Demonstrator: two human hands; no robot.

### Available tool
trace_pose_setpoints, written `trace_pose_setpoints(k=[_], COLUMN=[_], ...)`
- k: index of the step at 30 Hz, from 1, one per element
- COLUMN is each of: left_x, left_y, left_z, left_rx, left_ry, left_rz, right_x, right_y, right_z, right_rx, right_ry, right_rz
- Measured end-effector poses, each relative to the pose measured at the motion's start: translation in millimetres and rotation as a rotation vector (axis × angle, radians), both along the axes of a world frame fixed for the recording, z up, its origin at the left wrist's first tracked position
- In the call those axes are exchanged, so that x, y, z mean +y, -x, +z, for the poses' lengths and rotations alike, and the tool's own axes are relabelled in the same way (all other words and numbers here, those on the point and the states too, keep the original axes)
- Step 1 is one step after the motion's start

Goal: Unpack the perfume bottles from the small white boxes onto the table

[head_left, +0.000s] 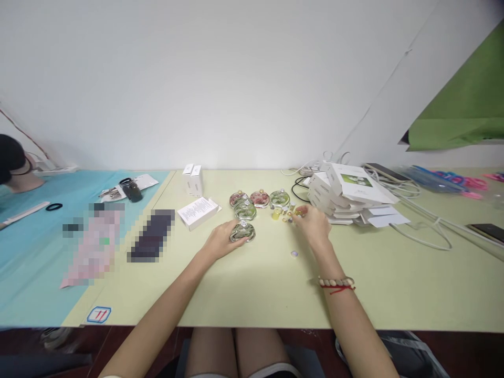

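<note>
My left hand (pixel 221 242) is closed around the side of a rounded glass perfume bottle (pixel 243 232) that rests on the table, its silvery neck at the top. Behind it sit a green bottle (pixel 245 210), two reddish ones, one of them the red bottle (pixel 259 198), and another green-tinted bottle (pixel 280 198). My right hand (pixel 314 224) reaches into a small cluster of gold and silver caps (pixel 276 214), its fingertips pinched together at the pile. Whatever is between those fingers is too small to make out. A small round purplish piece (pixel 294 253) lies apart, nearer to me.
Flattened white boxes (pixel 354 191) are heaped on the right, beside white cables (pixel 429 244). Two upright white boxes (pixel 192 180) and a lying white box (pixel 198 212) stand at left. A blue cloth (pixel 35 273) holds a dark jar (pixel 130 190).
</note>
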State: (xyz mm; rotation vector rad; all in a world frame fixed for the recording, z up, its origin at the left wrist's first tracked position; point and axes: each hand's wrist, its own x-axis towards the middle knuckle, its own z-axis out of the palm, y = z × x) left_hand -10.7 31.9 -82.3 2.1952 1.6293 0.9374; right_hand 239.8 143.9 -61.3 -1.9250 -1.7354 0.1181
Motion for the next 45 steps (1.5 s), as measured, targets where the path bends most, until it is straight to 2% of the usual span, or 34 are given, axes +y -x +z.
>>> trace_pose_setpoints(k=[3,5,11,16,20,22,26,31,34,40,43,45], left_x=[0,0,3,2,5,8,16,19,20,21,21,20], left_y=[-1,-2,-3,1,6,8,14,16,17,18,17,16], left_z=[-1.4,-2.6,-4.3,-4.3,-7.2,-9.2,-12.4,-15.3,-16.5,-17.8,-18.4,-18.7], left_rx=[0.029,0.048,0.051,-0.026,-0.297,-0.495,-0.789,-1.066,-1.111,-1.092,-1.084,-1.079], left_ry=[-0.023,-0.043,-0.095,-0.087,-0.138,-0.171,-0.152,-0.116,-0.096,-0.08,-0.07,-0.059], left_rz=[0.035,0.065,0.159,0.221,0.229,0.293,0.46,0.473,0.512,0.531,0.522,0.505], right_x=[-5,-10,-21,-23,-23,-23,-22,-16,-15,-14,-11,-9], right_y=[8,15,28,29,32,32,20,-6,-12,-10,-6,-2], right_z=[7.2,10.1,9.0,5.7,4.9,6.6,10.5,10.6,11.3,8.2,2.3,-1.3], right_rx=[0.01,-0.019,-0.246,-0.282,-0.302,-0.288,-0.127,0.011,0.054,0.23,0.23,0.183], right_ry=[-0.031,0.029,0.456,0.469,0.457,0.479,0.641,0.847,0.92,0.968,0.879,0.759], right_rz=[0.032,0.073,0.243,0.28,0.276,0.284,0.323,0.45,0.517,0.46,0.529,0.583])
